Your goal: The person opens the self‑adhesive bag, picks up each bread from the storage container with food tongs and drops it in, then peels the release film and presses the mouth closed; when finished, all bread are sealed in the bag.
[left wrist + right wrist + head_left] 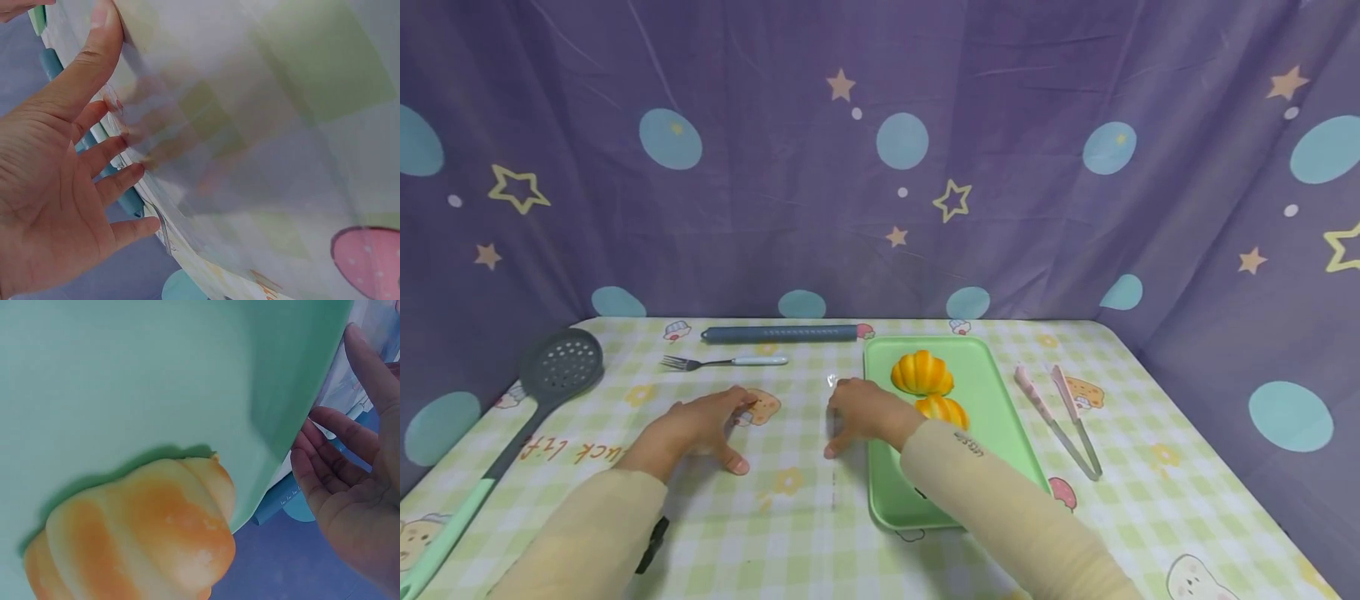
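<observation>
A clear, glossy flat sheet [250,156] lies on the checked tablecloth between the two hands; it is hard to make out in the head view. My left hand [703,425] is at its left side, thumb and fingers spread, fingertips [134,172] right at its edge in the left wrist view. My right hand [868,410] is at the other side, beside the left rim of a green tray [898,500], fingers loosely bent. Its thumb [369,365] points along the tray's rim in the right wrist view. Two pieces of ridged bread [922,372] lie in the tray.
A dark blue rolling pin [778,334] lies along the back, with a fork [722,362] in front of it. At the far left is a slotted turner [561,367] with a mint handle. Right of the tray lie pink-tipped tongs [1078,442]. A purple curtain [737,167] hangs behind.
</observation>
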{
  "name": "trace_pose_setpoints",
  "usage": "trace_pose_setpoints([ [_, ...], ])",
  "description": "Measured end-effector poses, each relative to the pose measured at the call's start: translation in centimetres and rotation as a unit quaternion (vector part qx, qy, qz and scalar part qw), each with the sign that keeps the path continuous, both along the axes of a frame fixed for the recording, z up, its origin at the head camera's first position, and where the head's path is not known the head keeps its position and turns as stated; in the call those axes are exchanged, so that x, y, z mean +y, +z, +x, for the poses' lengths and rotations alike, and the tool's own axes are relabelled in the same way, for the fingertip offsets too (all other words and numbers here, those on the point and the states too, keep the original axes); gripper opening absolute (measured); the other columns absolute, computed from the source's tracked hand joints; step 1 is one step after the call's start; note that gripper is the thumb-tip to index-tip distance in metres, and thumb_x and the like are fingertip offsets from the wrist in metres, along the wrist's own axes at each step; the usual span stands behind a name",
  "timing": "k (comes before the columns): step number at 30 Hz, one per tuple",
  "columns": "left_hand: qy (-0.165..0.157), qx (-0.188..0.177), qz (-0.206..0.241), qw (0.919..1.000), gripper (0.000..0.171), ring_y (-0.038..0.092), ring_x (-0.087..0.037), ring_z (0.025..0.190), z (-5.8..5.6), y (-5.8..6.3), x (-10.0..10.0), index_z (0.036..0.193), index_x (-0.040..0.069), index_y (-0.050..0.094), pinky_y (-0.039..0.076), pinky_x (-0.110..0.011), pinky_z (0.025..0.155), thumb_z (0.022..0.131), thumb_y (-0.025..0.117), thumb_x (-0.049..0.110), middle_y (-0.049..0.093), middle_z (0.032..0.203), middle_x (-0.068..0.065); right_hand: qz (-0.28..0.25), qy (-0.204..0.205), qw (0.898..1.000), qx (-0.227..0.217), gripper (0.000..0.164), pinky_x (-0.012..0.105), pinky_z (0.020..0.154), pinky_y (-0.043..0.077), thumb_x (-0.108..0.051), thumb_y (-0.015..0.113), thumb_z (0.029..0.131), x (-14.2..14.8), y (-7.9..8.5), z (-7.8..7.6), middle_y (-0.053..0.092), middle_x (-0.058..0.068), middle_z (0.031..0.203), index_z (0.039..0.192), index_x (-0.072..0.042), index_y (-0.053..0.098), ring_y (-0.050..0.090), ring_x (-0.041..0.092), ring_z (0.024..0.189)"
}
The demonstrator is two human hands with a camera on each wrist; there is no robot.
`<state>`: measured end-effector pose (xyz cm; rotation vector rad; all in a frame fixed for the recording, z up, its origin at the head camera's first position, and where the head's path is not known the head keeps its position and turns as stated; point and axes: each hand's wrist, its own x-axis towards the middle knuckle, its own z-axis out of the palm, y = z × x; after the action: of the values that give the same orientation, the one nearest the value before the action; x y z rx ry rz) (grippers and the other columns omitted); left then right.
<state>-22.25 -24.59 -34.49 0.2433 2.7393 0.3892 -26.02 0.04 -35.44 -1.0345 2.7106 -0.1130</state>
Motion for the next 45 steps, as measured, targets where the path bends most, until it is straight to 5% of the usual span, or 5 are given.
trace_pose_setpoints([
  [16, -0.02, -0.017, -0.053, 0.9982, 0.107, 0.01, -0.055, 0.148, 0.6, 1.4, 1.4, 0.154, 0.002, 0.04, 0.001, -0.077, 0.111, 0.068, 0.096, 0.031, 0.015, 0.161, -0.035, -0.006, -0.026, 1.0, -0.005, 0.052, 0.028, 0.094, 0.048, -0.04, 0.092, 0.075, -0.5, 0.2, 0.3, 0.065, 0.003, 0.106, 0.113, -0.008, 0.077, 0.057, 0.016, 0.097],
  [20, -0.04, -0.014, -0.048, 0.9979, 0.093, 0.015, -0.055, 0.147, 0.2, 1.6, 1.9, 0.152, 0.006, 0.045, 0.005, -0.079, 0.11, 0.076, 0.092, 0.031, 0.022, 0.16, -0.033, -0.001, -0.028, 1.0, -0.005, 0.052, 0.028, 0.094, 0.048, -0.04, 0.092, 0.075, -0.6, 0.3, 0.3, 0.064, 0.002, 0.104, 0.113, -0.008, 0.077, 0.057, 0.017, 0.098],
  [24, -0.063, 0.033, -0.008, 0.9974, 0.079, 0.029, -0.053, 0.143, -0.1, 0.8, 1.8, 0.147, 0.006, 0.052, 0.011, -0.079, 0.109, 0.084, 0.083, 0.041, 0.035, 0.156, -0.031, -0.001, -0.031, 1.0, -0.003, 0.053, 0.028, 0.094, 0.048, -0.04, 0.092, 0.074, -0.5, 0.3, 0.4, 0.064, 0.003, 0.105, 0.113, -0.008, 0.077, 0.058, 0.017, 0.098],
  [30, -0.109, 0.136, 0.019, 0.9846, 0.063, 0.063, -0.038, 0.11, -0.8, -1.0, 1.5, 0.13, 0.008, 0.068, 0.046, -0.063, 0.094, 0.08, 0.086, 0.041, 0.069, 0.12, -0.013, 0.005, -0.037, 0.999, -0.002, 0.055, 0.028, 0.095, 0.049, -0.042, 0.091, 0.075, -0.6, 0.2, 0.4, 0.064, 0.004, 0.109, 0.116, -0.009, 0.076, 0.059, 0.017, 0.1],
  [45, -0.05, 0.165, 0.027, 0.9846, 0.043, 0.068, -0.023, 0.092, -1.1, -1.8, 1.3, 0.111, 0.016, 0.08, 0.052, -0.048, 0.081, 0.074, 0.09, 0.034, 0.073, 0.097, 0.004, -0.005, -0.055, 0.998, -0.012, 0.05, 0.027, 0.092, 0.049, -0.04, 0.092, 0.075, -0.6, 0.2, 0.6, 0.061, 0.001, 0.102, 0.112, -0.01, 0.077, 0.056, 0.016, 0.096],
])
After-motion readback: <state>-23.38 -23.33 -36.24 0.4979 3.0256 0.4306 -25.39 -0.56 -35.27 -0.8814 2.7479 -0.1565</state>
